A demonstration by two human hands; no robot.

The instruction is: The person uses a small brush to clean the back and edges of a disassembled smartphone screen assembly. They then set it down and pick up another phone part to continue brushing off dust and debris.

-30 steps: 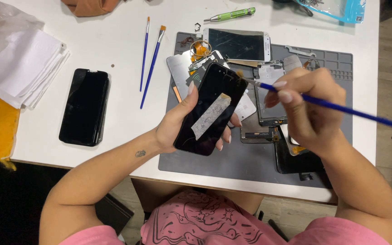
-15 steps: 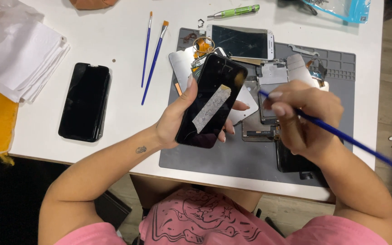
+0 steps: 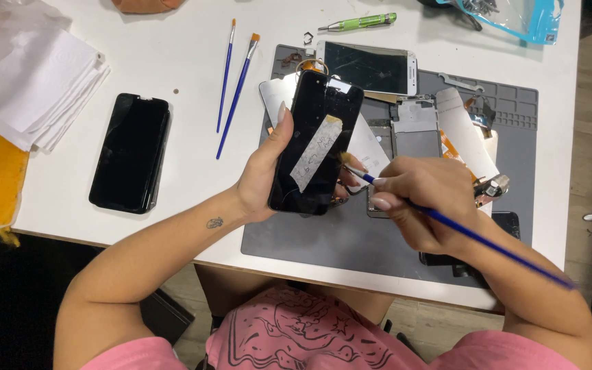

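Observation:
My left hand point(image 3: 263, 171) grips a black phone point(image 3: 316, 109) with a strip of pale tape stuck across its dark screen, held tilted over the grey work mat point(image 3: 351, 240). A thin blue-handled paintbrush point(image 3: 467, 234) is pinched in my right hand point(image 3: 423, 209), and its bristle tip rests against the phone's right edge, about halfway down. The brush handle runs off toward the lower right, over my right forearm.
A second black phone point(image 3: 129, 152) lies on the white table left of the mat. Two more blue brushes point(image 3: 236, 85), a green screwdriver point(image 3: 359, 22), a cracked white phone point(image 3: 366, 66) and several loose phone parts point(image 3: 447, 130) lie around. White sheets point(image 3: 29, 82) sit far left.
My right hand has dropped down and left, bringing the brush tip from the phone's top corner to its right edge. The phone has turned more upright in my left hand.

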